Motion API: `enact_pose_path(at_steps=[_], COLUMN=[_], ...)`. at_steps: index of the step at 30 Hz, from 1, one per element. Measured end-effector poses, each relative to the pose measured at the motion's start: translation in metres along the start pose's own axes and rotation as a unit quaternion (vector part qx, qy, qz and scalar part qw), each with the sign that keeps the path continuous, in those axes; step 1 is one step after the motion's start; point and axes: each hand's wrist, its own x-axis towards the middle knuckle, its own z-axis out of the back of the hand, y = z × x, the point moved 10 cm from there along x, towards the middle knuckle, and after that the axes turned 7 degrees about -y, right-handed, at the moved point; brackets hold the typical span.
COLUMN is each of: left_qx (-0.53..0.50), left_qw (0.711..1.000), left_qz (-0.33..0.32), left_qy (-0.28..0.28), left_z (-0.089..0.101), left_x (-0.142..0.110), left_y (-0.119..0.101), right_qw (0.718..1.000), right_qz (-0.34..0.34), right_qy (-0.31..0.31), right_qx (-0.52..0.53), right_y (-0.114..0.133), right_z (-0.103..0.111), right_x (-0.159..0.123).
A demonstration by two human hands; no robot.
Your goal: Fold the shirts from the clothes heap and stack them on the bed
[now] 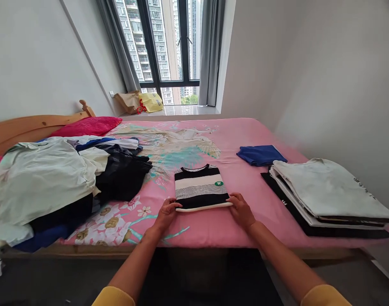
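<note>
A folded striped shirt (200,188) in black, cream and thin stripes lies flat on the pink bed, its neckline toward the window and a green badge at its right. My left hand (166,213) pinches the near left corner of the shirt between thumb and fingers. At the near right corner, my right hand (242,210) grips the shirt's edge the same way. The cream lower edge runs straight between both hands.
On the left of the bed (213,231) lies a loose heap of clothes (50,178). A stack of folded shirts (334,191) sits at the right, with folded blue clothing (259,155) behind it. A red pillow (89,126) rests by the wooden headboard (38,127).
</note>
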Motion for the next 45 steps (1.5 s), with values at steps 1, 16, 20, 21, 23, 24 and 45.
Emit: enact_pose_path(at_steps=[1, 16, 20, 21, 23, 24, 45], left_qx=[0.003, 0.134, 0.253, 0.283, 0.329, 0.344, 0.445], left_qw=[1.000, 0.982, 0.960, 0.953, 0.938, 0.932, 0.889], left_qz=[-0.004, -0.127, -0.107, -0.078, -0.028, -0.016, 0.004], left_qy=[0.003, -0.044, 0.049, 0.073, 0.108, 0.116, -0.108], left_z=[0.001, -0.009, -0.063, -0.073, -0.084, -0.085, 0.013], left_x=[-0.003, -0.017, -0.001, -0.001, -0.007, -0.012, -0.135], left_y=[-0.002, -0.083, -0.098, -0.088, -0.065, -0.054, -0.001], right_qw=[1.000, 0.998, 0.994, 0.988, 0.974, 0.970, 0.950], right_qz=[0.001, -0.014, 0.018, 0.015, -0.003, -0.017, -0.099], right_qy=[-0.006, -0.046, 0.057, 0.097, 0.156, 0.166, -0.132], right_qx=[0.001, 0.044, -0.087, -0.119, -0.162, -0.175, -0.264], right_y=[0.002, 0.078, 0.103, 0.098, 0.079, 0.066, 0.024], right_z=[0.003, 0.034, -0.016, -0.031, -0.053, -0.057, 0.026], right_x=[-0.005, -0.007, 0.012, 0.009, -0.004, -0.011, -0.159])
